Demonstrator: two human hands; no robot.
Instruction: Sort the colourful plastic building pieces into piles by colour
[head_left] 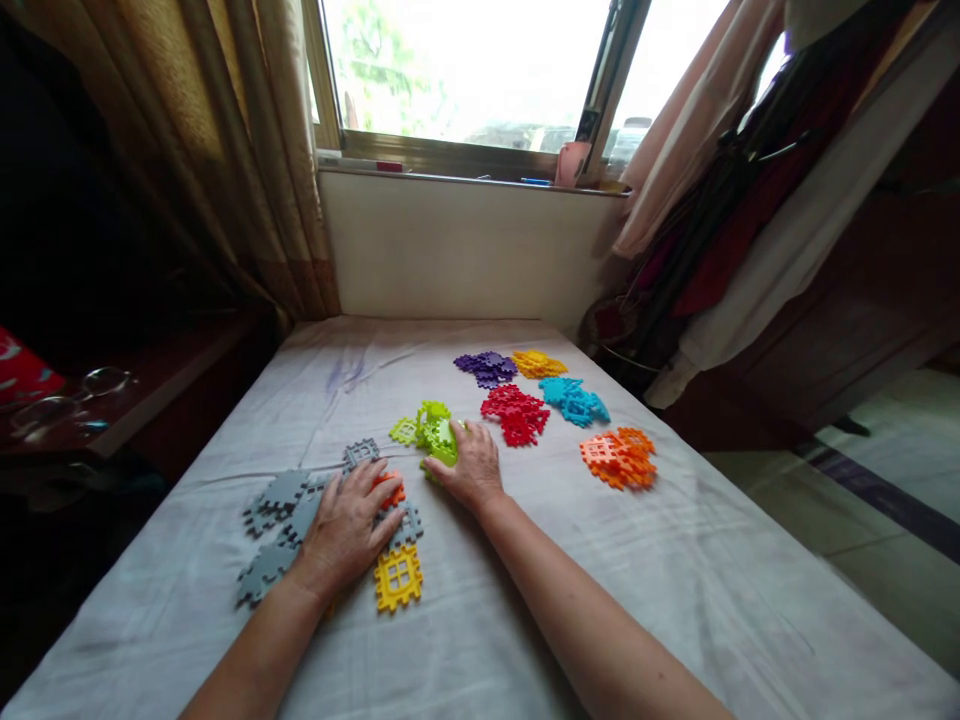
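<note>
My left hand (pixel 345 527) lies palm down with its fingers spread over grey interlocking plastic tiles (pixel 281 493). Part of an orange tile (pixel 392 488) shows under its fingertips. By its thumb are a grey window tile (pixel 409 525) and, nearer me, a yellow window tile (pixel 399 578). Curled around the right side of a lime-green tile pile (pixel 435 428) is my right hand (pixel 474 465), thumb at the front and fingers at the back. Some green tiles are hidden beneath that hand. One lime-green window tile (pixel 403 431) lies just left of the pile.
Sorted tile piles lie at the back right: purple (pixel 487 368), yellow (pixel 538 363), red (pixel 516 414), blue (pixel 576 400) and orange (pixel 619 458). A white sheet (pixel 480 640) covers the surface. Clothes (pixel 720 250) hang at the right, a curtain (pixel 277 180) at the left.
</note>
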